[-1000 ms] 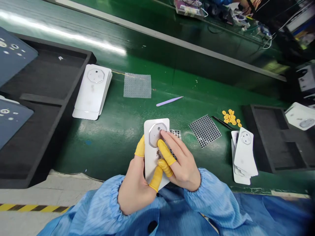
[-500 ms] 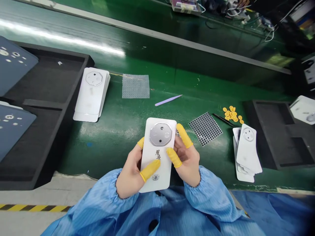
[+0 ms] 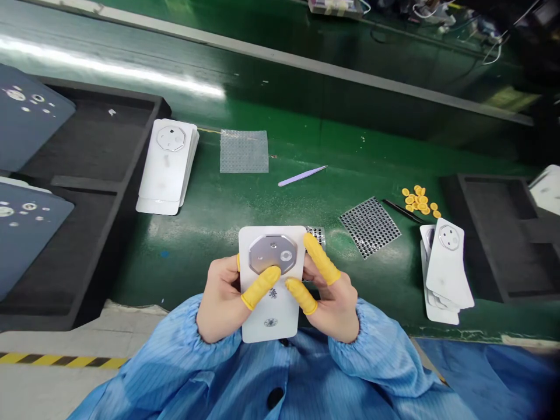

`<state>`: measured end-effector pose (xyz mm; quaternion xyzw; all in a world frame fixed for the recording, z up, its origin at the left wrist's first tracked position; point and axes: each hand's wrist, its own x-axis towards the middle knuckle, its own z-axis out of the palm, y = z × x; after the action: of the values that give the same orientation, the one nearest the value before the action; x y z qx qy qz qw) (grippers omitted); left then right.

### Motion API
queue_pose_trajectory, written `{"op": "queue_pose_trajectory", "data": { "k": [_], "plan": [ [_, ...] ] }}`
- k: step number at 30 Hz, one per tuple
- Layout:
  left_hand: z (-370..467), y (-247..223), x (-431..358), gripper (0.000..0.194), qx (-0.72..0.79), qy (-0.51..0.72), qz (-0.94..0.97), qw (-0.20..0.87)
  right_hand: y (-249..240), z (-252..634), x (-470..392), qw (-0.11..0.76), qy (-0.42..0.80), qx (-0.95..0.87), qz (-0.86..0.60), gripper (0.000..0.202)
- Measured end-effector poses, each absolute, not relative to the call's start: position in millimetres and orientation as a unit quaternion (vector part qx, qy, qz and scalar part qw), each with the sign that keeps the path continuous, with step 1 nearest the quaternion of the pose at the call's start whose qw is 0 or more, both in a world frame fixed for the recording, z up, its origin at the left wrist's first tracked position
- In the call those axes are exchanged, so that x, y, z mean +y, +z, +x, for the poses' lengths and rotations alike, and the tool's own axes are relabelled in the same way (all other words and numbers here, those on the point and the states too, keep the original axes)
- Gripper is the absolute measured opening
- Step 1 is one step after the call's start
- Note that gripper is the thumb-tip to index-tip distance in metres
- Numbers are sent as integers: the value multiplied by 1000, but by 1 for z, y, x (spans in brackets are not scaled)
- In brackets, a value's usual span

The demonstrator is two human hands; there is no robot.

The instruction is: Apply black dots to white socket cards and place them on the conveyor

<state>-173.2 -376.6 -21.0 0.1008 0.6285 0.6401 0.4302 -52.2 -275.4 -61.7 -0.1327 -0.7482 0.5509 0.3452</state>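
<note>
A white phone back cover (image 3: 280, 312) with an octagonal camera plate is held upright before my body, dark characters below the plate. My left hand (image 3: 223, 303) grips its left side; the yellow finger-cotted thumb presses at the plate's lower edge. On the right side my right hand (image 3: 332, 300) holds it too, thumb on the face and cotted index finger along the upper right edge. The other fingers are hidden behind the cover. Partly covered behind it lies a sheet of small black dots (image 3: 315, 235). A larger sheet of black rings (image 3: 370, 227) rests to the right.
Purple tweezers (image 3: 303, 175) and a clear dotted sheet (image 3: 244, 151) lie farther back. White covers are stacked at left (image 3: 164, 169) and right (image 3: 446, 262). Yellow finger cots (image 3: 417, 200) sit near black tweezers (image 3: 403, 211). Black trays stand left (image 3: 94, 245) and right (image 3: 503, 233).
The cover has shifted slightly left and stands straighter. My left thumb has slid up from the lettering to the camera plate. More of the small dotted sheet shows behind.
</note>
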Motion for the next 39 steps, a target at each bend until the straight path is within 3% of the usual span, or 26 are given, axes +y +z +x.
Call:
{"op": "queue_pose_trajectory", "data": {
  "k": [9,13,17,28,33,36,39],
  "plan": [
    [-169,-35,-381,17,597,680,95,415,-67,-55,-280,335,584,-727,-136,59],
    [-175,-41,-379,14,578,665,91,464,-71,-60,-280,328,632,-680,-177,47],
    [-181,-40,-378,14,552,668,94,489,-72,-64,-281,300,674,-651,-177,52],
    [-177,-55,-377,17,620,682,92,377,-78,-69,-286,292,662,-661,-200,49],
    [-187,-54,-375,25,612,650,74,445,-72,-72,-279,274,670,-668,-172,56],
    [-206,-55,-382,40,638,645,71,415,-72,-67,-262,292,558,-761,-155,48],
    [-230,-61,-400,88,716,644,104,249,-86,-59,-247,281,381,-871,-132,39]
  ]
}}
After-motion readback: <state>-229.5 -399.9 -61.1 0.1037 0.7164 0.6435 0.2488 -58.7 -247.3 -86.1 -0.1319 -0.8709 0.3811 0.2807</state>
